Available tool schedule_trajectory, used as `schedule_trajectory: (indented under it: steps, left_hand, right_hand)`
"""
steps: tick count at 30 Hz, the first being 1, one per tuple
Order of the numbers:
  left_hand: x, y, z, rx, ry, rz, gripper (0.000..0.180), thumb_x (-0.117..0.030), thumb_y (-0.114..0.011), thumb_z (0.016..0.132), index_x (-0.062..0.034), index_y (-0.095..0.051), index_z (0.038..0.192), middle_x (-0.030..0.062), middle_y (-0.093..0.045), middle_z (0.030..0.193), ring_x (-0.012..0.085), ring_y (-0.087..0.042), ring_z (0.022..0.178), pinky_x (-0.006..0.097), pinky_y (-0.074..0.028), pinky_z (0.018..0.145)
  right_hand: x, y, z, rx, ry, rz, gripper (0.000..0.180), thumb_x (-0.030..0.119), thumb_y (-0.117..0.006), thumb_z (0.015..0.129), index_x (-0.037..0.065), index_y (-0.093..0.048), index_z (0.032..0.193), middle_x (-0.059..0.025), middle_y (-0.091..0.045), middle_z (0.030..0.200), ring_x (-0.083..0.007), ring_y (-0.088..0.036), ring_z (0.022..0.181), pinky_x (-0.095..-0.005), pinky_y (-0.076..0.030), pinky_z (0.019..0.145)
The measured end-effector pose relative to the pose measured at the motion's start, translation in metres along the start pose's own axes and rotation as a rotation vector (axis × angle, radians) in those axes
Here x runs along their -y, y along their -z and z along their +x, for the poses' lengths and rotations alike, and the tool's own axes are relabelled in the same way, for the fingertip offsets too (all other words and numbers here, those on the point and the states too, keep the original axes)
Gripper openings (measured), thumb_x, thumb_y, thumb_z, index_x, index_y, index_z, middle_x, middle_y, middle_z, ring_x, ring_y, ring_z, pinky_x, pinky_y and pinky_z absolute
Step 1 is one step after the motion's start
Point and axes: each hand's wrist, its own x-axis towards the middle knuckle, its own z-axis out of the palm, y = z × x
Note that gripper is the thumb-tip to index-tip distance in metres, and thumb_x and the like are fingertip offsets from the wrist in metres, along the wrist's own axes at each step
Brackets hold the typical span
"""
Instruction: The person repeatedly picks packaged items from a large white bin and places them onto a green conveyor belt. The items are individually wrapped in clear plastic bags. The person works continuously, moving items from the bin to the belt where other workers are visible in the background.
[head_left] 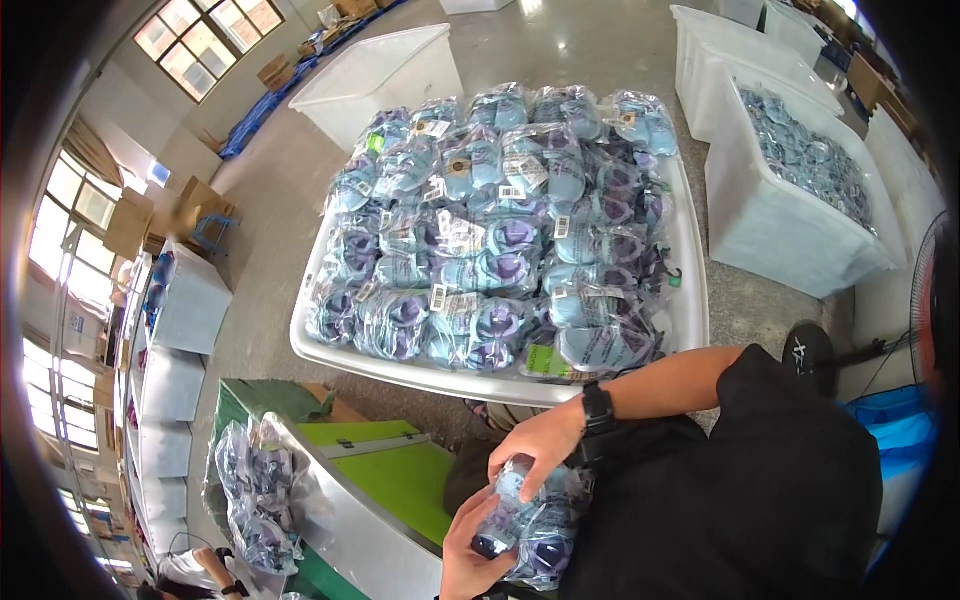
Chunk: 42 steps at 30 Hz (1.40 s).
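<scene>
Head view, shoes in hand: clear-bagged shoes (545,545), light blue and purple, at 5–6 o'clock, close to the black shirt (730,480).
Left hand (475,562): curled round pack's left side, thumb and fingers in contact; holding.
Right hand (538,442): dark watch (598,408) at wrist; thumb and fingers pressed on pack's upper end; holding.
White tub (690,300): centre to 12 o'clock, rows of similar bagged pairs (490,240).
Labels: white barcode stickers (438,297) on many bags; lime-green label (546,361) near tub's front edge; dark print on bags, small.
Black shoe (812,360): 4 o'clock, white mark on top.
White bin (770,240): 2 o'clock, more bagged stock inside.
Lime-green panel (385,480): 7 o'clock, beside metal ledge (350,500).
Co-worker's forearm (212,568): 7–8 o'clock, dark wristband.
</scene>
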Motion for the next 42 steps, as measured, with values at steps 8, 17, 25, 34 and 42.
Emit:
schedule_trajectory:
  steps: [8, 17, 25, 34, 42]
  left_hand:
    - [-0.001, -0.008, 0.016, -0.233, -0.022, 0.104, 0.061, 0.007, -0.077, 0.085, -0.0007, -0.056, 0.142, 0.0169, -0.049, 0.153, 0.0276, -0.053, 0.135, 0.037, -0.043, 0.111]
    - [0.041, 0.011, -0.033, -0.536, 0.251, -0.087, 0.046, 0.005, -0.065, 0.097, 0.0023, -0.055, 0.142, 0.0119, -0.061, 0.141, 0.0201, -0.063, 0.120, 0.031, -0.051, 0.102]
    - [0.052, 0.016, -0.059, -0.610, 0.344, -0.052, 0.044, 0.001, -0.064, 0.100, 0.0048, -0.054, 0.142, 0.0154, -0.065, 0.135, 0.0208, -0.064, 0.119, 0.032, -0.050, 0.102]
    - [0.075, 0.013, -0.103, -0.714, 0.371, -0.036, 0.041, -0.003, -0.065, 0.101, 0.0064, -0.055, 0.140, 0.0168, -0.067, 0.131, 0.0222, -0.065, 0.117, 0.033, -0.051, 0.102]
    - [0.082, 0.019, -0.132, -0.857, 0.405, -0.163, 0.047, -0.008, -0.065, 0.102, 0.0055, -0.051, 0.145, 0.0160, -0.068, 0.129, 0.0233, -0.067, 0.114, 0.036, -0.053, 0.100]
  right_hand:
    - [0.017, 0.041, -0.089, -0.634, 0.016, 0.040, 0.049, 0.021, -0.081, 0.087, 0.002, -0.064, 0.129, -0.0041, -0.071, 0.099, -0.0126, -0.066, 0.080, -0.0289, -0.054, 0.069]
    - [0.018, 0.150, -0.274, -1.702, 0.173, 0.748, 0.018, 0.019, -0.071, 0.096, 0.009, -0.067, 0.110, -0.0007, -0.071, 0.092, -0.0102, -0.068, 0.073, -0.0240, -0.058, 0.059]
    - [-0.094, 0.214, -0.319, -2.078, 0.004, 0.785, 0.021, 0.016, -0.070, 0.095, -0.002, -0.064, 0.106, -0.0123, -0.070, 0.088, -0.0198, -0.070, 0.071, -0.0259, -0.058, 0.059]
    - [-0.116, 0.198, -0.315, -2.057, -0.161, 0.654, 0.037, 0.021, -0.070, 0.094, 0.001, -0.054, 0.120, -0.0182, -0.065, 0.104, -0.0252, -0.072, 0.076, -0.0352, -0.058, 0.055]
    - [-0.071, 0.158, -0.234, -1.877, -0.114, 0.571, 0.078, 0.019, -0.073, 0.094, 0.009, -0.029, 0.158, -0.0073, -0.066, 0.092, -0.0189, -0.068, 0.070, -0.0304, -0.052, 0.052]
